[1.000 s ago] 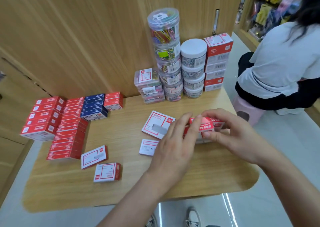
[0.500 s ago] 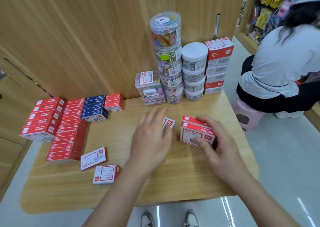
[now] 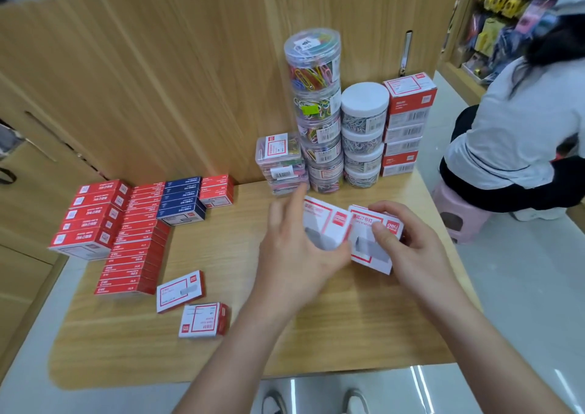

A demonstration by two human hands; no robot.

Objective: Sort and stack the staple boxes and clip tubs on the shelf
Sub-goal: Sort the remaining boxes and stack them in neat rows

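1. Looking down over a wooden table [image 3: 348, 334]; the left hand [image 3: 294, 255] grips a white-and-red staple box, the first box [image 3: 324, 223], with the thumb under its near edge and the forefinger stretched past it; the right hand [image 3: 414, 252] pinches the second box [image 3: 368, 246], thumb on its face, fingers curled behind.
2. Both boxes sit above the middle of the table, tilted face-up towards the viewer and touching edge to edge; whether either rests on the wood cannot be told.
3. The step appears to be gathering loose boxes into one pile; the next move probably calls for squaring one box on the other, then carrying the pair to the matching stack [image 3: 408, 122] at the back right, just beside the clip tubs [image 3: 316, 113]; two loose boxes [image 3: 180, 290] near the front left are not yet sorted.
4. Half a second ago the left hand lay flat and spread over its box on the table, apart from the right hand's, which stood upright on the wood; now the first box has been picked up and brought against the second.
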